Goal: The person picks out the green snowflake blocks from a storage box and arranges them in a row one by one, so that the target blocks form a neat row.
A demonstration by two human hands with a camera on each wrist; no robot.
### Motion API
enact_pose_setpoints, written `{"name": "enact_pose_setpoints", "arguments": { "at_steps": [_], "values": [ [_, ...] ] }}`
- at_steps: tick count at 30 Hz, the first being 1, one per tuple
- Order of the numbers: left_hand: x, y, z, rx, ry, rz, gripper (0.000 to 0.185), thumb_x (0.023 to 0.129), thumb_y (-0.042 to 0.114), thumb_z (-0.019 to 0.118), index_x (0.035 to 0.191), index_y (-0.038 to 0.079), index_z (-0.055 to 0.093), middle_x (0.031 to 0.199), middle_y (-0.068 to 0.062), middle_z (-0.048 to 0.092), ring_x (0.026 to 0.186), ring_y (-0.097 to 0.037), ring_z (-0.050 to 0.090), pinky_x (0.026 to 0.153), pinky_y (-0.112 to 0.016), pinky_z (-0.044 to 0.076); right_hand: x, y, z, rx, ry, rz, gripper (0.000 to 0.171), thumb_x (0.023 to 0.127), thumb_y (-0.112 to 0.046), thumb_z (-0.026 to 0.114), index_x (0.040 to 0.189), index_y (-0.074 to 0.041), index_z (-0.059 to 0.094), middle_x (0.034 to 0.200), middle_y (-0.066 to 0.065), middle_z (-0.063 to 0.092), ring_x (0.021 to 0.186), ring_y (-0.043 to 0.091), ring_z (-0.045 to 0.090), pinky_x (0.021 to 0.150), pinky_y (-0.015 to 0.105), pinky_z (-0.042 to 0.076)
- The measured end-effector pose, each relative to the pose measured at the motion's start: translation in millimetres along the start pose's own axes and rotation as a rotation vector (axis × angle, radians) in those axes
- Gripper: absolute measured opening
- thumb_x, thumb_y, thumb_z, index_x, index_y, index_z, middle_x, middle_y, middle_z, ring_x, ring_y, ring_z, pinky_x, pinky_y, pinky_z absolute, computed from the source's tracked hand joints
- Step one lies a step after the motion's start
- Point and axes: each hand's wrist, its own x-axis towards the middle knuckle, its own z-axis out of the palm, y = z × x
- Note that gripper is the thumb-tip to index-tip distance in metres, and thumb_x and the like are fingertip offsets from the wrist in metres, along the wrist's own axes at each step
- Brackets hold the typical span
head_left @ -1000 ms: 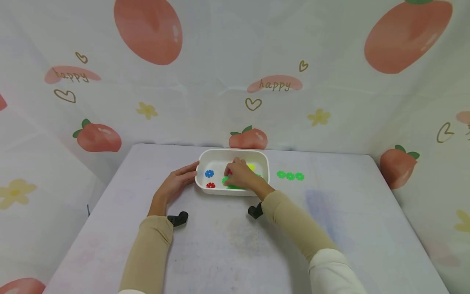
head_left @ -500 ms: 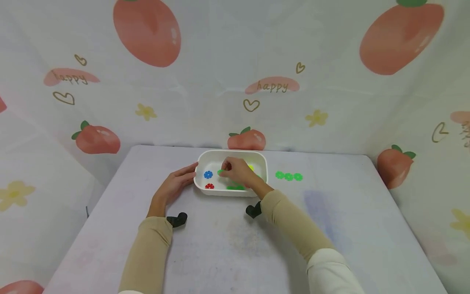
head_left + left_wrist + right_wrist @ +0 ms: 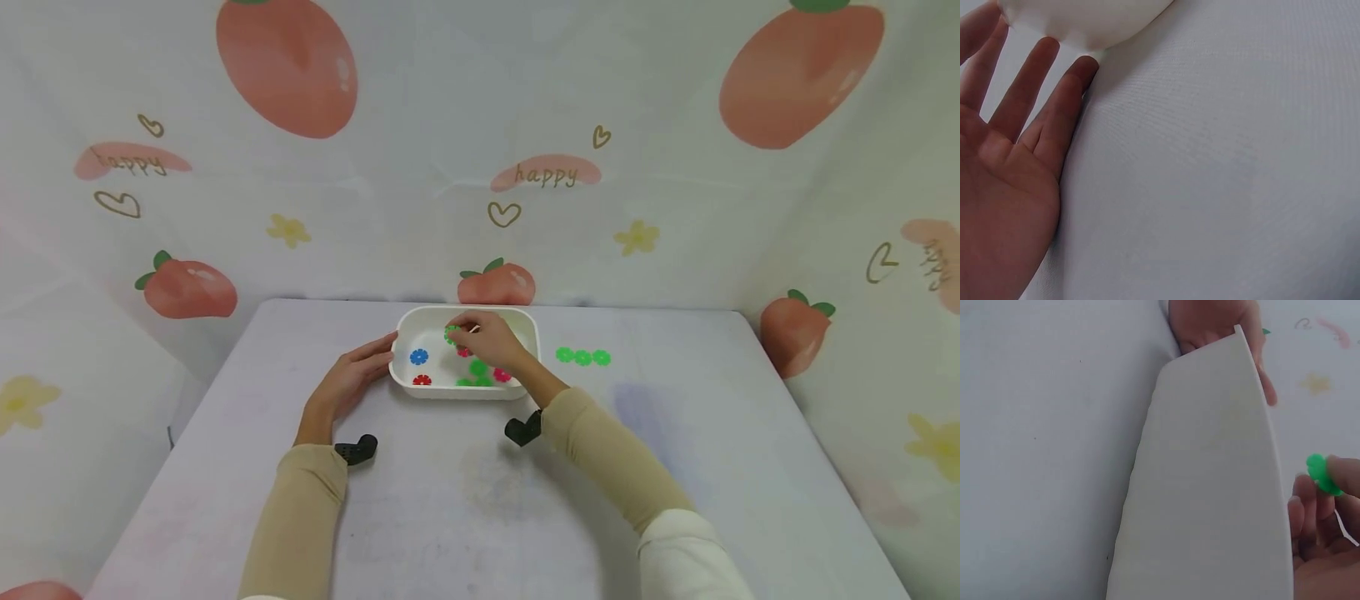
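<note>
a green flower disc, held over the white tray
the right hand pinches its edge, seemingly leaving the face free; the left hand, fingers spread, touches the tray's end, likely to steady it; three green discs lie in a row beside it on the surface.

On my remote feed I see a plain white tray with bright green flower-shaped discs, a blue disc and red discs, and a whitish backdrop patterned with coral peaches and yellow blossoms.
</note>
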Motion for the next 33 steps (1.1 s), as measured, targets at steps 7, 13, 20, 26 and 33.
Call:
{"name": "enact_pose_setpoints", "arguments": {
  "at_steps": [7, 13, 20, 26, 33],
  "values": [
    [-2.6, 0.0, -1.3, -0.003, 0.001, -0.012, 0.049, 0.095, 0.028, 0.059, 0.142, 0.03, 0.045, 0.154, 0.008, 0.037, 0.142, -0.012, 0.035, 0.118, -0.035, 0.031, -13, -5, -5, 0.012, 0.056, 0.036, 0.022, 0.093, -0.036, 0.061, 0.108, -0.021, 0.066, 0.095, 0.003, 0.067, 0.095, 0.032, 0.064, 0.074, 0.031, 0.055],
    [-3.3, -1.5, -2.7, -0.002, 0.0, -0.005, 0.051, 0.095, 0.028, 0.059, 0.143, 0.028, 0.044, 0.154, 0.007, 0.036, 0.141, -0.013, 0.036, 0.112, -0.025, 0.038, -21, -5, -15, 0.064, 0.086, 0.031, 0.019, 0.092, -0.033, 0.061, 0.105, -0.019, 0.065, 0.092, 0.008, 0.067, 0.092, 0.038, 0.065, 0.084, 0.05, 0.055],
    [-4.9, -0.5, -2.6, -0.005, 0.005, -0.007, 0.052, 0.092, 0.031, 0.062, 0.142, 0.03, 0.046, 0.153, 0.009, 0.037, 0.141, -0.011, 0.036, 0.115, -0.029, 0.035, -30, 0, -25, 0.124, 0.102, 0.009, 0.02, 0.092, -0.032, 0.061, 0.103, -0.017, 0.066, 0.09, 0.01, 0.067, 0.093, 0.041, 0.063, 0.086, 0.054, 0.054],
    [-3.7, 0.1, -0.9, -0.009, 0.003, -0.001, 0.048, 0.096, 0.025, 0.057, 0.143, 0.028, 0.045, 0.153, 0.008, 0.037, 0.141, -0.012, 0.037, 0.117, -0.033, 0.033, -39, 9, -32, 0.114, 0.104, 0.03, 0.023, 0.094, -0.032, 0.06, 0.107, -0.014, 0.065, 0.092, 0.01, 0.067, 0.092, 0.04, 0.064, 0.084, 0.05, 0.056],
    [-3.1, 0.9, 0.3, -0.011, 0.003, 0.007, 0.051, 0.094, 0.028, 0.06, 0.143, 0.027, 0.045, 0.154, 0.007, 0.037, 0.141, -0.013, 0.037, 0.115, -0.031, 0.035, -50, 18, -47, 0.18, 0.133, 0.067, 0.026, 0.094, -0.033, 0.06, 0.11, -0.013, 0.065, 0.097, 0.014, 0.067, 0.096, 0.041, 0.062, 0.089, 0.053, 0.053]
  ]
}}
